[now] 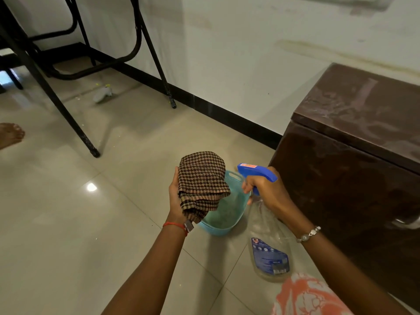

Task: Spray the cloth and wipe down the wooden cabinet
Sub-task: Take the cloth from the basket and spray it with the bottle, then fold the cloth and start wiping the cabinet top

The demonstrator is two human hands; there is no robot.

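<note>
Glossy floor tiles [68, 223] lie beneath the left hand [176, 196] grasping a bunched cloth [202, 183] and right hand [266, 189] gripping a spray bottle [268, 246], best aimed squarely before wiping the cabinet [354, 160] beyond.

Soft, even indoor light; a small bright glare spot [91, 187] shines on the glossy floor tiles [56, 223]. Straight lines bow toward the edges. The far chair legs [75, 123] look slightly blurred, perhaps from motion.
</note>
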